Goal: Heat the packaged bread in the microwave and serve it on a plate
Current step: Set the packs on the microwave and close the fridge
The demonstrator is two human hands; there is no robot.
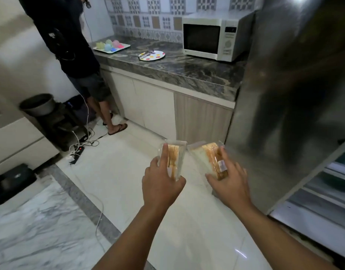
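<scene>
Plastic-wrapped bread pack [175,162] in left hand [161,184]; second pack [210,162], apparently same, in right hand [229,184].

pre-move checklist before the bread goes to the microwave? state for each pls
1. Left hand grips a packaged sandwich: ok.
2. Right hand grips the second pack: ok.
3. Microwave door open for loading: not ok, it is closed, and both hands are full.
4. Spotted plate free for serving: not ok, utensils lie on it.
5. Bare counter in front of the microwave to set a pack down: ok.
6. Path: a bystander stands at the counter's left end, and cables lie on the floor near their feet; the way to the microwave looks open: ok.
</scene>
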